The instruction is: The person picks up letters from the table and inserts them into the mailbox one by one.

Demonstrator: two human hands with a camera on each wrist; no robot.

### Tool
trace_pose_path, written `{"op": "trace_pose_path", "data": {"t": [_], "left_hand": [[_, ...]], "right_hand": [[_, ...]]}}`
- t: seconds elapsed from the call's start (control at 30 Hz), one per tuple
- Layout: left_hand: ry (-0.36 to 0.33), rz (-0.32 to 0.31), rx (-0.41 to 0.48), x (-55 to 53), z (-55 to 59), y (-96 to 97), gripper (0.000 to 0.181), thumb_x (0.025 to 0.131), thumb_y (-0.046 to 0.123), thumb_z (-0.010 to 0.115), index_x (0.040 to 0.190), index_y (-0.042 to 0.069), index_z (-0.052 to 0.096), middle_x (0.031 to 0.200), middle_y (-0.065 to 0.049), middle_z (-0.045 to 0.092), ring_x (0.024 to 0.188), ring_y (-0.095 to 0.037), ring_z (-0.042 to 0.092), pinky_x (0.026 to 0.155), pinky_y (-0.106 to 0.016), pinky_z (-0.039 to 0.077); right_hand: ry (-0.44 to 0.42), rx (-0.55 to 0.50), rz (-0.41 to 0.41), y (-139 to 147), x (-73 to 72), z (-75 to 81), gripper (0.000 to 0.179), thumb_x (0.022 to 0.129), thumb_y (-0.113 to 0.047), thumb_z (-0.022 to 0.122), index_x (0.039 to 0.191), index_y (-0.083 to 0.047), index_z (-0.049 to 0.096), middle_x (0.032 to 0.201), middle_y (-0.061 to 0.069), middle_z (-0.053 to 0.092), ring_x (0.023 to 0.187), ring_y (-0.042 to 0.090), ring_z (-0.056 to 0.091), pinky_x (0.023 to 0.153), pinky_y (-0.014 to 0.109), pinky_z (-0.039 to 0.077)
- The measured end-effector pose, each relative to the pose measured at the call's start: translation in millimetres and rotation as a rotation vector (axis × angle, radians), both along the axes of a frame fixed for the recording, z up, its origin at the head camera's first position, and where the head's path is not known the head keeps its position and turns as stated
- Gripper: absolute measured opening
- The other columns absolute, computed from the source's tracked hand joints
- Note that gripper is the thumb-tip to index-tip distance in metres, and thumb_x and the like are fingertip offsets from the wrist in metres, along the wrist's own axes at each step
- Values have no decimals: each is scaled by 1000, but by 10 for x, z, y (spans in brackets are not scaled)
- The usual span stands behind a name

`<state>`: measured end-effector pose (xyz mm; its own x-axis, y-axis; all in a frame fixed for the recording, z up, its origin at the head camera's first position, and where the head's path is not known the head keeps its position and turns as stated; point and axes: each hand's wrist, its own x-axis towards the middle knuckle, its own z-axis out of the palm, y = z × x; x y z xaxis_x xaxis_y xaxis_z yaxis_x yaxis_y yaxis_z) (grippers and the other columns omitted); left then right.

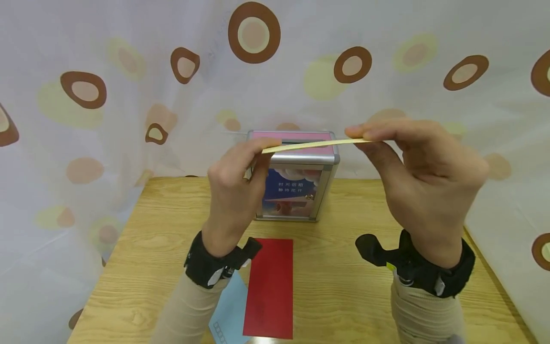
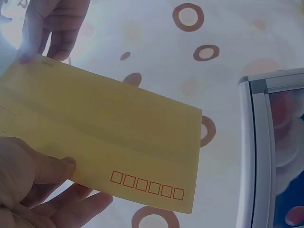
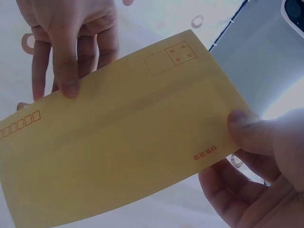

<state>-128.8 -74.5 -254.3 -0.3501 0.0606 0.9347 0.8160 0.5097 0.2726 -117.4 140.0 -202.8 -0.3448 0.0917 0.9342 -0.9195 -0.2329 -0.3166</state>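
Observation:
Both hands hold a yellow envelope (image 1: 311, 145), which appears edge-on in the head view. The left hand (image 1: 236, 181) pinches one long edge between thumb and fingers. My right hand (image 1: 429, 177) grips a corner at the opposite end, its thumb on the printed face. Red postcode boxes on the envelope (image 2: 118, 128) show in the left wrist view, and a stamp frame on the envelope (image 3: 114, 142) in the right wrist view. Behind the hands stands a silver-framed letter box (image 1: 296, 157) with a pink top, partly hidden by the envelope and left hand.
On the wooden table (image 1: 343, 267) lies a red envelope (image 1: 269, 291), overlapping a light blue envelope (image 1: 227, 310) partly hidden by the left forearm. A white patterned curtain (image 1: 301, 95) hangs behind the table and along both sides.

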Motion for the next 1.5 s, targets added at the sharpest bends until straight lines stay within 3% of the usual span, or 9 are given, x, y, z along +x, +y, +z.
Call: {"op": "trace_pose_path", "data": {"t": [0.1,0.3,0.4,0.47,0.63,0.8,1.0,1.23,1.5], "left_hand": [[20,-9,21,-3,76,7,17,90,-7,59,103,0,69,95,-13,73,81,-13,62,63,-33,55],[13,-15,34,-24,113,-11,16,91,-4,58,101,1,70,86,-10,71,61,-13,45,48,-31,36],[-1,-18,30,-57,89,-18,15,92,-3,59,102,1,69,90,-12,71,65,-13,51,48,-30,39],[-9,-23,32,-92,62,-19,14,92,-2,60,102,0,69,92,-13,72,71,-13,57,49,-29,45],[-32,-35,26,-189,-23,-16,13,94,1,61,104,1,69,93,-13,72,87,-14,66,67,-32,59],[-53,-25,12,-255,-98,-16,14,94,-1,59,104,1,69,93,-14,72,93,-17,67,77,-35,59],[-67,-32,6,-294,-153,-21,18,92,-7,58,103,1,69,93,-14,72,94,-20,67,82,-38,58],[-82,-23,11,-334,-182,-28,19,92,-7,57,105,1,69,94,-15,72,92,-21,67,74,-39,59],[-100,-46,-19,-374,-191,-10,16,94,-1,59,107,1,68,98,-15,71,97,-22,66,88,-34,56]], "right_hand": [[-9,1,-18,0,-4,11,11,69,29,64,76,24,58,79,38,65,77,45,63,74,40,55],[-17,47,-48,-15,1,12,12,71,27,65,80,22,60,83,37,65,80,44,64,77,39,55],[-23,86,-65,-55,25,29,12,72,26,66,81,20,62,84,34,66,80,42,64,79,36,55],[-38,115,-85,-85,37,36,11,73,24,67,82,19,64,84,31,68,80,39,64,77,33,53],[-87,191,-149,-120,29,20,10,77,21,67,85,16,66,86,25,69,83,32,64,79,28,53],[-115,290,-259,-98,6,-41,12,79,20,66,88,12,69,88,22,70,84,27,67,84,30,55],[-126,334,-269,-102,-20,-101,15,78,19,67,90,10,70,89,23,72,85,26,67,83,29,55],[-141,365,-282,-114,-32,-127,19,77,22,66,90,9,69,89,21,72,86,23,68,84,30,55],[-108,400,-386,-120,-36,-93,18,79,17,69,91,5,72,87,16,73,83,17,68,81,26,55]]}}
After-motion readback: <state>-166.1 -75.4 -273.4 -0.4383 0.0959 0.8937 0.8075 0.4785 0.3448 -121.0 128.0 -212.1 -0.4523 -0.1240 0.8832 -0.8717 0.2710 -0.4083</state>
